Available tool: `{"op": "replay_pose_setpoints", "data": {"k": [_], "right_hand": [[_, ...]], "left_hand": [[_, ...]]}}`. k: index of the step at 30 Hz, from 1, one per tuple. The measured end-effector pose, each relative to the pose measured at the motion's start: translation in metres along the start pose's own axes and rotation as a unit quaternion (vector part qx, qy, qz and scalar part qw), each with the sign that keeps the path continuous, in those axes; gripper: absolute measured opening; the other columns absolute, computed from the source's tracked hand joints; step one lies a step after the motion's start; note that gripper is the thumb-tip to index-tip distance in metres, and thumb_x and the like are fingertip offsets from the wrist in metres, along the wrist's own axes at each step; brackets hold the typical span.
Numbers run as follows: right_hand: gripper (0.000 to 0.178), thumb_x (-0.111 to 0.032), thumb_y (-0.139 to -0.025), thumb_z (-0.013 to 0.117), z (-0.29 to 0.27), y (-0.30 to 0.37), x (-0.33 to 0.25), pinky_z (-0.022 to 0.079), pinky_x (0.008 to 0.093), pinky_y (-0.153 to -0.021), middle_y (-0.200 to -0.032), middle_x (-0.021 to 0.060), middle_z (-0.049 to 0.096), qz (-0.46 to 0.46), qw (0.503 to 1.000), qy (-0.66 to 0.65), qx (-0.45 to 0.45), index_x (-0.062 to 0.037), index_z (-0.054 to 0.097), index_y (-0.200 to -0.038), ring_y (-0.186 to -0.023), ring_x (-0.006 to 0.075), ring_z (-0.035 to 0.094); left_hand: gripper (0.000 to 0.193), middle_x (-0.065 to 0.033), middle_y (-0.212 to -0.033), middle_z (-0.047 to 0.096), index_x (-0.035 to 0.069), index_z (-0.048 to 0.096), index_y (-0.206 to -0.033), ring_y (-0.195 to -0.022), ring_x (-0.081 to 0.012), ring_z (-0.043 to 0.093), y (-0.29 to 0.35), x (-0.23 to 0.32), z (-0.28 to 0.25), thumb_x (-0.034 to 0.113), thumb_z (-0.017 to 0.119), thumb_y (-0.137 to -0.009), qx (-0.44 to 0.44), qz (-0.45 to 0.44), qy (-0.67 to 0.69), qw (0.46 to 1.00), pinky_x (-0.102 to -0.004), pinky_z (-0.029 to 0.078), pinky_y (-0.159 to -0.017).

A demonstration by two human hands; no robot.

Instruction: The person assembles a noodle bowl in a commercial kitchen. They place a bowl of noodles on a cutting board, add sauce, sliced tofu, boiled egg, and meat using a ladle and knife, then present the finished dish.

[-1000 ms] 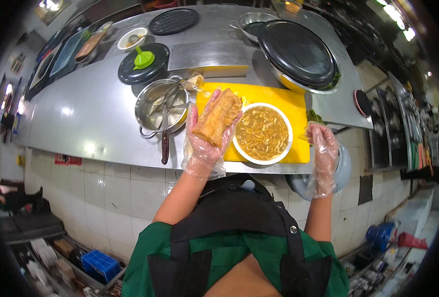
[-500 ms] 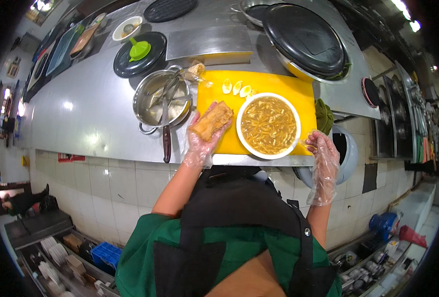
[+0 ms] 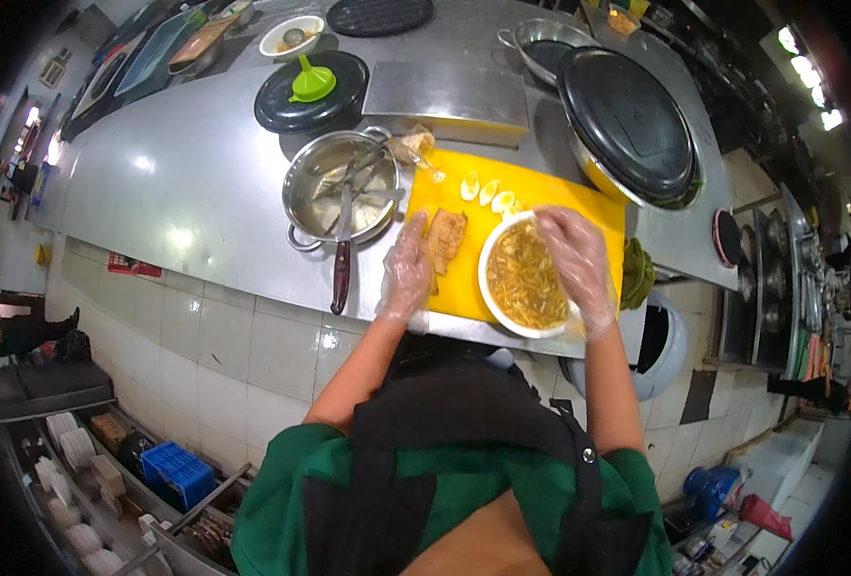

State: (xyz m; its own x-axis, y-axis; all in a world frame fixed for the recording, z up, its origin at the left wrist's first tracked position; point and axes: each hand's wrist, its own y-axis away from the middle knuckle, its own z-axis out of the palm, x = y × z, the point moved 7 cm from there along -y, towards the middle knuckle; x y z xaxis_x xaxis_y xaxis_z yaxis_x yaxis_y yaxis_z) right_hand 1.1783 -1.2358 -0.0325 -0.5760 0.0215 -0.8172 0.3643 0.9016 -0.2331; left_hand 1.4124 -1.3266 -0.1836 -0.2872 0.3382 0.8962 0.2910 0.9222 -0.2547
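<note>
Bent over a yellow cutting board [image 3: 456, 300] in clear plastic gloves [image 3: 406, 300], green sleeves [image 3: 281, 490] and a black apron [image 3: 473, 413]. Holds the left hand [image 3: 406, 274] at the board's left edge, palm turned inward, right beside a golden-brown fried piece [image 3: 446, 238] at the left part of the board. Points the left fingers [image 3: 414, 235] away from the body, apparently close together; impossible to tell, from this angle, of any grip on the piece, or of its resting on board or glove. Reaches the right hand [image 3: 574, 259] across the board's right half, above the right side of a white bowl [image 3: 539, 332] of noodles in brown broth [image 3: 519, 274]. Bends the right fingers [image 3: 555, 223] over the bowl, back of the hand uppermost; impossible to tell of a pinch or a spread, with fingertips hidden.

Also on the board, toward its far edge: cut egg pieces [image 3: 489, 193] in a slanting row. Left of the board: a two-handled steel pot [image 3: 293, 197] with a brown-handled utensil [image 3: 342, 278] across its near rim. At the board's far left corner: food in clear wrap [image 3: 413, 146]. Beyond the board: a long metal box [image 3: 444, 96]; farther left, a green funnel [image 3: 312, 82] on a black lid [image 3: 276, 101]. Just past the board's right edge: something green and crumpled [image 3: 636, 274].
</note>
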Motion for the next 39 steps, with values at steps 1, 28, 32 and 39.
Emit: {"op": "replay_pose_setpoints", "data": {"k": [1, 28, 32, 39], "right_hand": [[0.017, -0.014, -0.087, 0.065, 0.014, -0.028, -0.013, 0.052, 0.0364, -0.082, -0.096, 0.0152, 0.07, -0.082, 0.994, 0.077, -0.001, -0.0023, 0.07, -0.099, -0.088, 0.0278, 0.068], [0.041, -0.011, -0.082, 0.056, 0.119, -0.323, -0.004, 0.051, 0.0428, -0.093, -0.114, 0.0149, 0.066, -0.083, 0.871, 0.456, -0.165, -0.0197, 0.067, -0.12, -0.11, 0.0328, 0.064], [0.04, -0.014, -0.087, 0.051, 0.118, -0.363, 0.019, 0.045, 0.0444, -0.102, -0.125, 0.0144, 0.063, -0.076, 0.876, 0.461, -0.115, -0.0212, 0.063, -0.125, -0.12, 0.0324, 0.058], [0.039, -0.012, -0.084, 0.055, 0.108, -0.368, 0.01, 0.048, 0.0455, -0.095, -0.114, 0.0171, 0.065, -0.088, 0.881, 0.462, -0.047, -0.0183, 0.064, -0.122, -0.111, 0.0344, 0.061]], "left_hand": [[0.055, -0.0224, -0.132, 0.057, 0.008, 0.047, -0.141, -0.127, -0.0352, 0.053, 0.001, 0.019, -0.007, -0.008, 0.046, -0.089, 0.004, 0.032, -0.055, 0.998, -0.0399, 0.04, -0.108], [0.023, -0.0097, -0.083, 0.065, -0.008, 0.062, -0.105, -0.067, -0.0129, 0.064, 0.028, -0.012, -0.035, 0.001, 0.063, -0.084, -0.065, -0.242, 0.148, 0.957, -0.0257, 0.051, -0.057], [0.026, -0.0043, -0.091, 0.062, 0.002, 0.063, -0.102, -0.072, -0.0098, 0.056, 0.035, -0.023, -0.032, 0.006, 0.074, -0.079, -0.076, -0.293, 0.144, 0.942, -0.0235, 0.048, -0.065], [0.016, -0.0084, -0.081, 0.064, -0.002, 0.058, -0.095, -0.07, -0.0158, 0.065, 0.039, -0.025, -0.031, -0.003, 0.066, -0.082, -0.008, -0.26, 0.146, 0.955, -0.0286, 0.052, -0.062]]}}
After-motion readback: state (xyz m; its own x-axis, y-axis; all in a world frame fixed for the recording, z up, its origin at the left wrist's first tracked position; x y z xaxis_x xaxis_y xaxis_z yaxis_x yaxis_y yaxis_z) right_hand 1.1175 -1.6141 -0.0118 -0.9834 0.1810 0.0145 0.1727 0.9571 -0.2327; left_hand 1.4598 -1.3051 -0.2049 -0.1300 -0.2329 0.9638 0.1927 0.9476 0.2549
